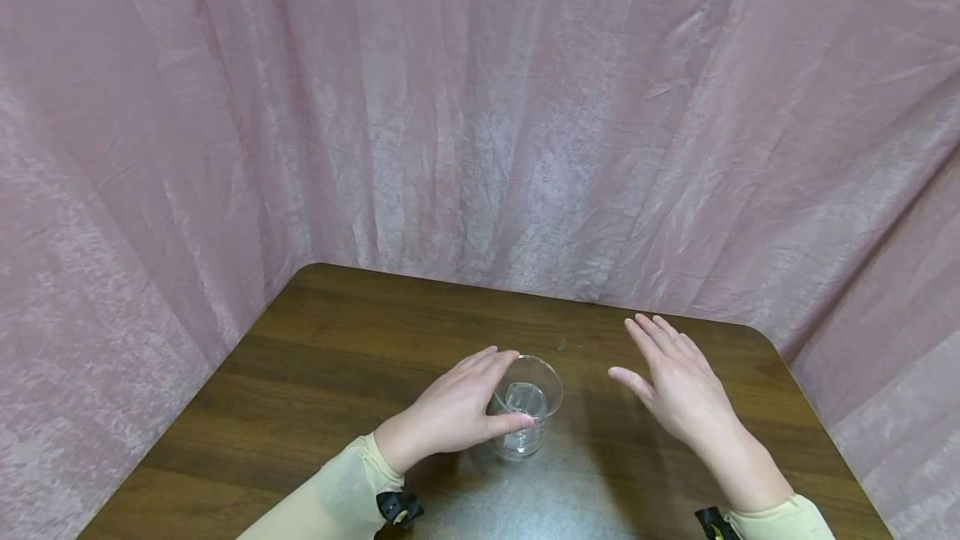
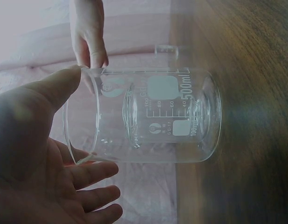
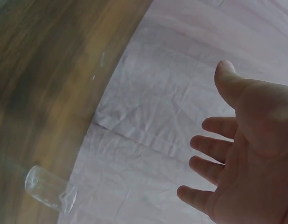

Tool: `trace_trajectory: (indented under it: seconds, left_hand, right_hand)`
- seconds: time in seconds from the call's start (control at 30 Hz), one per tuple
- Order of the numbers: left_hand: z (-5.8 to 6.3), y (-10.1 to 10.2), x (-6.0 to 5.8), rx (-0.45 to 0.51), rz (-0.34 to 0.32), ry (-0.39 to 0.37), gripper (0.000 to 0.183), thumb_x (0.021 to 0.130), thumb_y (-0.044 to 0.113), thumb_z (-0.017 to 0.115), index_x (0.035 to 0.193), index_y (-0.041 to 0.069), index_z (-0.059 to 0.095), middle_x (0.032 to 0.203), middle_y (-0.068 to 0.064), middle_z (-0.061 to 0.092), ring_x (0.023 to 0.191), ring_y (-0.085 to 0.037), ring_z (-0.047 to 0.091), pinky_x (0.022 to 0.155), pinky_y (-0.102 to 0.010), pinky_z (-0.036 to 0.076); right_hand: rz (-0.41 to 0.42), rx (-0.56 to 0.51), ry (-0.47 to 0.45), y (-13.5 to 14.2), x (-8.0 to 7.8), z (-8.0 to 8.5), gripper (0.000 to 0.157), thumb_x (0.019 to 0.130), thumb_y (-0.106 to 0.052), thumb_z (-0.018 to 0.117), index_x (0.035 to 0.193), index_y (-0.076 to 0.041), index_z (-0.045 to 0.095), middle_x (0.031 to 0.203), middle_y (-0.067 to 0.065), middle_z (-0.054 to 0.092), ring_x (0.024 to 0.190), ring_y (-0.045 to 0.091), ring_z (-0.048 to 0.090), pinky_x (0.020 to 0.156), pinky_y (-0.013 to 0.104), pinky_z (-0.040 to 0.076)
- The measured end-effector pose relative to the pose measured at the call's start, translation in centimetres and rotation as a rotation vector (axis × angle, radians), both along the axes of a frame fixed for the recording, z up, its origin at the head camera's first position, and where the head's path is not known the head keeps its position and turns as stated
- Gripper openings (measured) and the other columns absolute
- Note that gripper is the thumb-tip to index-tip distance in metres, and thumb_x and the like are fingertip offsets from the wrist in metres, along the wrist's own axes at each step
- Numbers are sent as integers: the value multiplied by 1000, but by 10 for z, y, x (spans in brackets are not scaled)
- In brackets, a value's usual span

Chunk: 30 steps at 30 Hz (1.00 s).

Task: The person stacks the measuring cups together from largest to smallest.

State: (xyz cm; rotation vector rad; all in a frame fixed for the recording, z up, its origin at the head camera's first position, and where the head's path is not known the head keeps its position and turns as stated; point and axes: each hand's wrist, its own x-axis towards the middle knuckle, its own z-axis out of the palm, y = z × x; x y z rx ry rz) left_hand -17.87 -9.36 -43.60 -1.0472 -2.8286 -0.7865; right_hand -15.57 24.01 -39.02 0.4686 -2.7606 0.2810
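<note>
A large clear glass beaker (image 1: 551, 398) marked 500ml stands on the wooden table. Inside it is a smaller glass beaker (image 2: 162, 128) marked 100ml. My left hand (image 1: 457, 411) is at the large beaker's rim, thumb on the near side and fingers on the far left side. In the left wrist view the thumb tip overlaps the rim, and the other fingers are loosely extended and spread. Well to the right, my right hand (image 1: 686, 394) hovers over the table with fingers extended, thumb apart and nothing in it.
A small clear glass vessel (image 3: 50, 189) stands near the table edge in the right wrist view. The brown wooden table (image 1: 337, 348) has rounded far corners. Pink curtains (image 1: 480, 123) hang behind it and at both sides.
</note>
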Motion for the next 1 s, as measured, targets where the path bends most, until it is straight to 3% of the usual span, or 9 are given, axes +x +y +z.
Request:
trace_trajectory:
  seconds: [1.0]
  left_hand:
    - [3, 0, 2, 0, 2, -1, 89, 99, 66, 75, 165, 13, 46, 164, -7, 55, 159, -35, 41, 130, -53, 35]
  right_hand:
    - [-121, 11, -153, 33, -2, -7, 91, 108, -60, 64, 167, 4, 39, 170, 31, 39, 159, 53, 28, 127, 73, 22]
